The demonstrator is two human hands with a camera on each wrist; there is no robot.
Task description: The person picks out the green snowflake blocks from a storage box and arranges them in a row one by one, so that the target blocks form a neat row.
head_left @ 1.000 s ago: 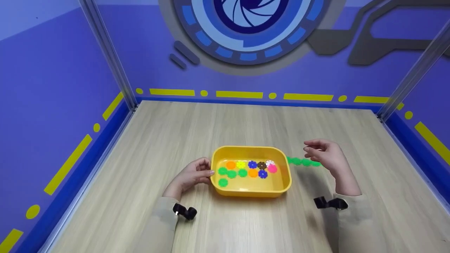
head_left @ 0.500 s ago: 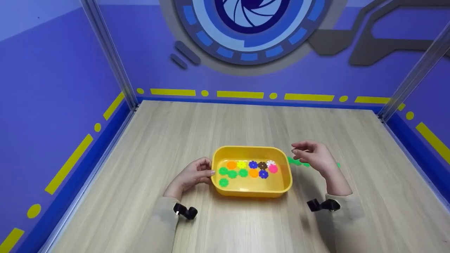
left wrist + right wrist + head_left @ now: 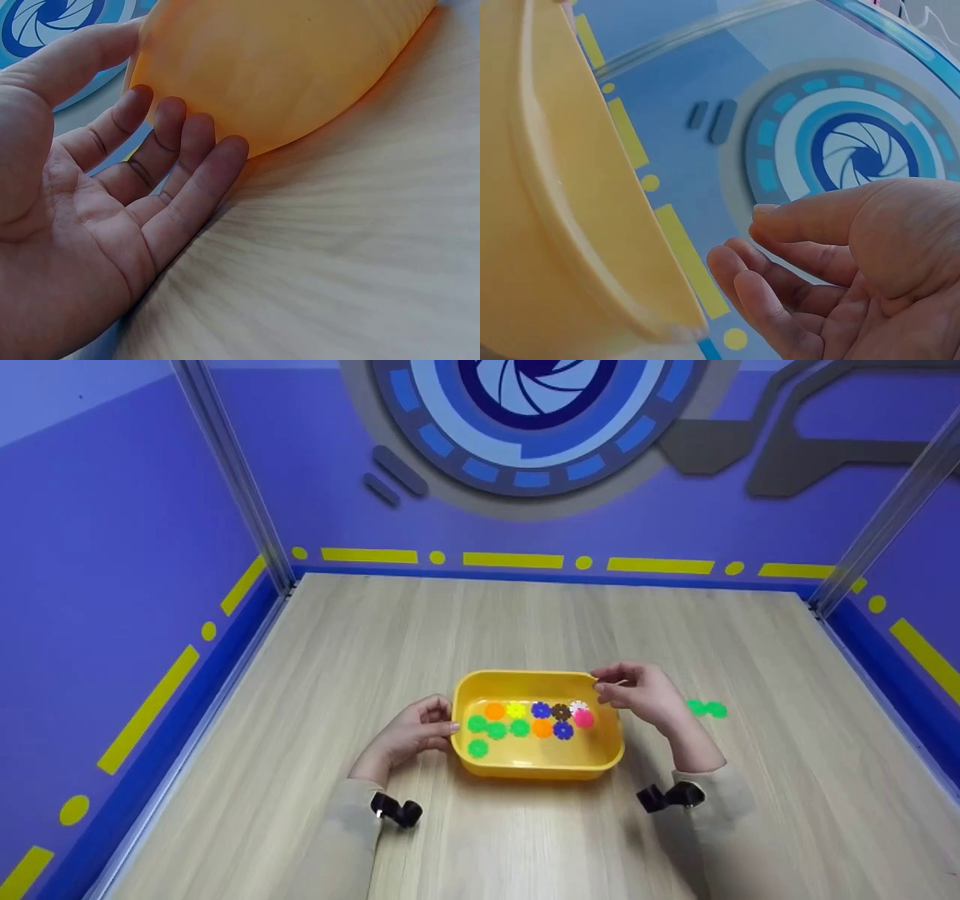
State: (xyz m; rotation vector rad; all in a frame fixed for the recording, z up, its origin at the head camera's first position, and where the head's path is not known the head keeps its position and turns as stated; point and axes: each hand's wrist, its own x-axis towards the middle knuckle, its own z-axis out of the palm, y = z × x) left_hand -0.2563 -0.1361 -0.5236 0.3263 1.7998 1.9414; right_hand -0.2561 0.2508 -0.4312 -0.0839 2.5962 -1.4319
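Observation:
A yellow plastic basin (image 3: 536, 771) stands on the table, its floor dotted with small flower-shaped plastic discs. Green discs (image 3: 496, 730) lie toward its left; orange, yellow, blue, brown, white and pink (image 3: 583, 719) ones lie farther right. My left hand (image 3: 405, 733) holds the basin's left end, thumb at the rim and fingertips against the outer wall, as the left wrist view also shows. Over the basin's far right corner, my right hand (image 3: 637, 694) has loosely bent fingers and nothing between them. Behind that wrist, green discs (image 3: 706, 709) show on the table, partly hidden by the arm.
The wood-grain table (image 3: 360, 637) is bounded by a blue-purple back wall (image 3: 300, 472) and side walls, with metal posts (image 3: 236, 472) at the corners. Black wrist cameras (image 3: 671, 796) sit on both sleeves.
My right hand has moved left from above the row of green discs to the basin's right rim, uncovering the row's right end. The left hand and the basin have stayed put.

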